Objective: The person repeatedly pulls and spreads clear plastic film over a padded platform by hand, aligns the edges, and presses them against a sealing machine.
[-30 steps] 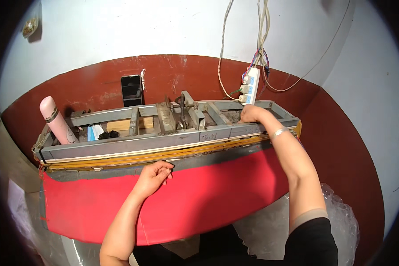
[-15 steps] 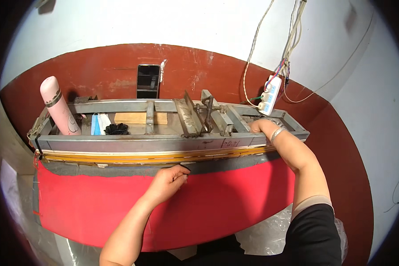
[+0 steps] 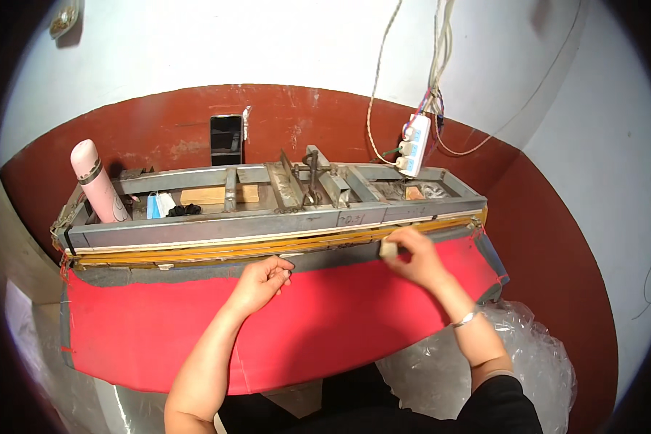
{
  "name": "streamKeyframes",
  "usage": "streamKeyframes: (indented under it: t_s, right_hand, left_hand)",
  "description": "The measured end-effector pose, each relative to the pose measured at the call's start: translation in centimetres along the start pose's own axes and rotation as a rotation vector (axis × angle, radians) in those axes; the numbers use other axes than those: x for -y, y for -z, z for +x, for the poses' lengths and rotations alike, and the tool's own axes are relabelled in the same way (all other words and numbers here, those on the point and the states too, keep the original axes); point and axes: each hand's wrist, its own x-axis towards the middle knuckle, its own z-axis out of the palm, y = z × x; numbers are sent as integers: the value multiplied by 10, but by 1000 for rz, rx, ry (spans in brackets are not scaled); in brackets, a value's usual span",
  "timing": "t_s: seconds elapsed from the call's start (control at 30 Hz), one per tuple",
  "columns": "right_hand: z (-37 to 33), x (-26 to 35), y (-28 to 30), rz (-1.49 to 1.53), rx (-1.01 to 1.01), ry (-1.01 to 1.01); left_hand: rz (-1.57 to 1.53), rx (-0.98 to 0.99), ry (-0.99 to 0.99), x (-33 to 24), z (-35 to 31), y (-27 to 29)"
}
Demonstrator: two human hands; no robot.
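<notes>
My right hand (image 3: 421, 264) is raised over the far edge of the red cloth (image 3: 325, 318), pinching a small pale beige block (image 3: 388, 249) between thumb and fingers. Further left, my left hand (image 3: 260, 283) is closed in a loose pinch at the grey border strip (image 3: 325, 258) of the cloth. Something tiny and dark shows at its fingertips, too small to name. The cloth is stretched along yellow wooden strips (image 3: 217, 246) on the near side of a metal frame (image 3: 195, 228).
In the frame's trough are a pink bottle (image 3: 101, 184), a blue mask (image 3: 154, 205), a black hair tie (image 3: 184, 210), a wooden strip (image 3: 202, 196) and a metal clamp (image 3: 312, 177). A white power strip (image 3: 414, 145) hangs behind. Clear plastic sheeting (image 3: 513, 354) lies at lower right.
My right hand has come out of the trough's right end toward me and left, now with the beige block in it. The left hand stays near the cloth's edge. The view has shifted.
</notes>
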Motion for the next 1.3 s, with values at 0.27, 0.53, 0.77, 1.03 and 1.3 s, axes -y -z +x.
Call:
streamKeyframes:
  t_s: [0.27, 0.53, 0.77, 1.03, 1.3]
  right_hand:
    - [-1, -33, -61, -93, -140, 3]
    - [-53, -147, 4, -374, -356, 57]
    - [-102, -271, 83, -523, -394, -369]
    - [-24, -82, -47, -139, -345, -23]
    - [70, 99, -187, 119, -166, 256]
  left_hand:
    - [-107, 24, 16, -2, 3, -5]
    - [-114, -58, 82, -16, -7, -7]
    - [-122, -61, 90, -19, -1, -13]
    - [-99, -144, -6, -8, -9, -8]
    - [-164, -475, -132, -23, -134, 100]
